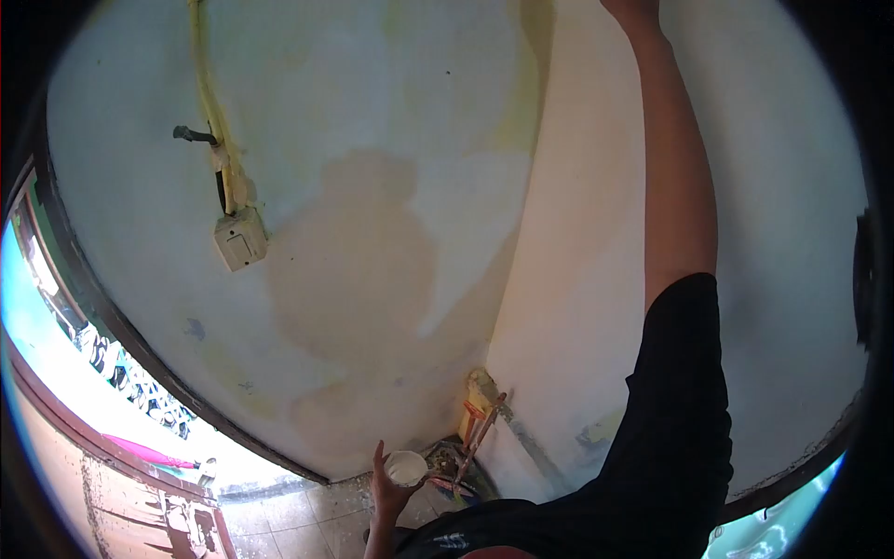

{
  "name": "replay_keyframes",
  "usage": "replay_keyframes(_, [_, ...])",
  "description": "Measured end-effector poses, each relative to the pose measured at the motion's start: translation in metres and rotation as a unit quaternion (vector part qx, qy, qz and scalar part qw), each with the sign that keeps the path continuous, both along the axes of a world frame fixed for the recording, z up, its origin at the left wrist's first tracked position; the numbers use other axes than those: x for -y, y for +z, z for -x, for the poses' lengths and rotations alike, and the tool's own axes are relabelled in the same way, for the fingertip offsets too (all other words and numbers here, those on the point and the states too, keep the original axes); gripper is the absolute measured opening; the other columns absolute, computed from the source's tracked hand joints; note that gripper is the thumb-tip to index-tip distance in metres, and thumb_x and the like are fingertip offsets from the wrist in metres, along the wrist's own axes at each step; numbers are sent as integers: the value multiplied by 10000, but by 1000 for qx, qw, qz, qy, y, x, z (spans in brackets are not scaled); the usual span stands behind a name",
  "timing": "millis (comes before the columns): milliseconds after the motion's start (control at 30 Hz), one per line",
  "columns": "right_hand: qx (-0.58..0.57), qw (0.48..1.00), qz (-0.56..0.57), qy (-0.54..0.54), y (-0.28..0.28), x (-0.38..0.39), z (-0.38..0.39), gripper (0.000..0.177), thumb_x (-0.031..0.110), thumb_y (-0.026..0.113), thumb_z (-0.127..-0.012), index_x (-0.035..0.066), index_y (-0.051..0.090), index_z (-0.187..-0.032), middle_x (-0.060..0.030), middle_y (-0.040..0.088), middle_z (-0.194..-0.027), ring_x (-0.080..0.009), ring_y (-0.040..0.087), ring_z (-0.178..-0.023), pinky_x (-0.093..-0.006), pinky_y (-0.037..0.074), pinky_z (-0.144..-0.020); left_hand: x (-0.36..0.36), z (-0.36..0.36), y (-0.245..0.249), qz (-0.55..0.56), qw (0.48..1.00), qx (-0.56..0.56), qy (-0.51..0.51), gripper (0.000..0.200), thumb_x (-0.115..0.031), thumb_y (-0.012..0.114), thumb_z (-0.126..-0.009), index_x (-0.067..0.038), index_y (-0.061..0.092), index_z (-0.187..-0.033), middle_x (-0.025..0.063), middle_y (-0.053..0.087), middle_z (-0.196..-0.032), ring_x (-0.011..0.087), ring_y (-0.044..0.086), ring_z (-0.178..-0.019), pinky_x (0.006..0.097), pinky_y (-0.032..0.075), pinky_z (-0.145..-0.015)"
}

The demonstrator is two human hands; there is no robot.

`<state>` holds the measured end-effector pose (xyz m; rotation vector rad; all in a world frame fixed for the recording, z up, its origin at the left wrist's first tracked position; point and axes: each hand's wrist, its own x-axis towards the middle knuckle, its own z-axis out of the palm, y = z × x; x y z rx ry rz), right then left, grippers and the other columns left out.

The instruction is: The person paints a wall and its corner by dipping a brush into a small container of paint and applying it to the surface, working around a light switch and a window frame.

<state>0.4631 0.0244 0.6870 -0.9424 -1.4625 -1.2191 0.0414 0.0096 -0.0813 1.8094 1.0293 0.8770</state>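
Left hand: in the head view, the left hand (388,496) is low in the picture, its fingers grasping a small white container (406,468); one digit stands up along the near side, and the rest of the grip is partly hidden.
White container: round, seen from above, held off the floor (291,511) near the corner clutter (449,466). Whether the pale top is a lid, an empty inside or a filling cannot be told.
Container handling: probably light and fairly stiff, with a smooth side that could slip if wet; a thin wall might flex under a hard squeeze.
Where to hold it: best around the side or cupped from below, kept level in case it is open and filled.
Right hand: raised to the top edge and cut off there, the right hand (635,13) is nearest the pale wall (591,168); whether its fingers are closed, or on anything, cannot be told.
Right arm: the forearm (678,158) rises from a black sleeve (678,373).
Switch box: the switch box (240,240) sits on the wall to the left, below a yellowish conduit (206,70).
Corner: an orange-and-yellow object (478,402) leans there, its kind unclear.
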Motion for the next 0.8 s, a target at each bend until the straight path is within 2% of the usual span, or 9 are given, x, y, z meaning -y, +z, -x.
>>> replay_keyframes(67, [-13, 997, -80, 6, -9, -10, -2, 101, 127, 772, -1030, 34, 791, -1065, -81, 812, -1069, -149, 733, -911, -314, 598, -836, -1, 1, -10, 1, 1000, -6, 3, 1397, -335, 1097, -572, -163, 294, -1703, 236, 685, -1367, 411, 705, -1228, 536, 587, -1017])
replay_keyframes(167, [-23, 997, -14, -71, -82, -13, 2, 141, 158, 775, -1035, 21, 785, -1067, -77, 808, -1056, -158, 733, -905, -308, 598, -827, 0, 5, -17, -1, 1000, -3, 0, 1399, -329, 1097, -573, -164, 293, -1706, 238, 685, -1365, 406, 706, -1228, 533, 589, -1017])
replay_keyframes(267, [-5, 999, -11, 48, -195, -29, -16, 74, 76, 798, -988, 61, 796, -1061, -87, 821, -1036, -201, 804, -1008, -329, 623, -894, 1, 5, -6, -6, 1000, 9, -13, 1397, -328, 1097, -578, -164, 291, -1707, 239, 686, -1360, 404, 708, -1225, 530, 591, -1015])
replay_keyframes(433, [-151, 955, 237, 90, -321, 31, -2, 81, 46, 794, -989, 41, 781, -1068, -75, 781, -1038, -173, 765, -981, -325, 620, -860, -4, 5, -1, 11, 1000, 23, -18, 1395, -334, 1096, -587, -155, 283, -1707, 237, 693, -1337, 406, 715, -1207, 524, 595, -1010])
replay_keyframes(467, [-150, 955, 238, 90, -319, 35, -4, 81, 46, 794, -989, 41, 781, -1068, -75, 781, -1038, -173, 765, -981, -325, 620, -860, -4, 5, 3, -5, 1000, 12, -15, 1392, -332, 1095, -591, -155, 282, -1706, 236, 692, -1335, 406, 715, -1204, 524, 595, -1011])
replay_keyframes(533, [-225, 885, 405, 39, -310, 45, -4, 72, 55, 782, -1003, 37, 779, -1073, -66, 789, -1044, -156, 756, -993, -327, 620, -865, -6, 6, 5, -22, 1000, -2, -15, 1388, -329, 1094, -594, -155, 280, -1706, 235, 691, -1333, 405, 714, -1202, 524, 594, -1011])
replay_keyframes(667, [-143, 927, 335, 87, -208, 11, -42, 75, 88, 762, -1037, 29, 749, -1081, -41, 785, -1063, -119, 715, -1010, -333, 622, -922, -7, 8, 1, -1, 1000, 5, -26, 1392, -310, 1094, -583, -167, 283, -1705, 242, 678, -1357, 411, 690, -1241, 538, 579, -1031])
replay_keyframes(767, [-26, 964, 263, -38, -98, 9, -37, 131, 175, 798, -1019, 52, 792, -1061, 10, 797, -1038, -88, 717, -1023, -328, 599, -923, -8, 7, -2, 1, 1000, -12, -9, 1402, -291, 1096, -570, -172, 282, -1706, 245, 674, -1364, 417, 678, -1260, 543, 572, -1039])
replay_keyframes(800, [73, 975, 205, -48, -66, 14, -31, 153, 224, 789, -1015, 75, 799, -1048, -28, 808, -982, -160, 768, -945, -331, 593, -876, -8, 7, -5, 6, 1000, -23, 1, 1408, -280, 1096, -564, -173, 281, -1706, 247, 673, -1365, 419, 674, -1265, 545, 571, -1041])
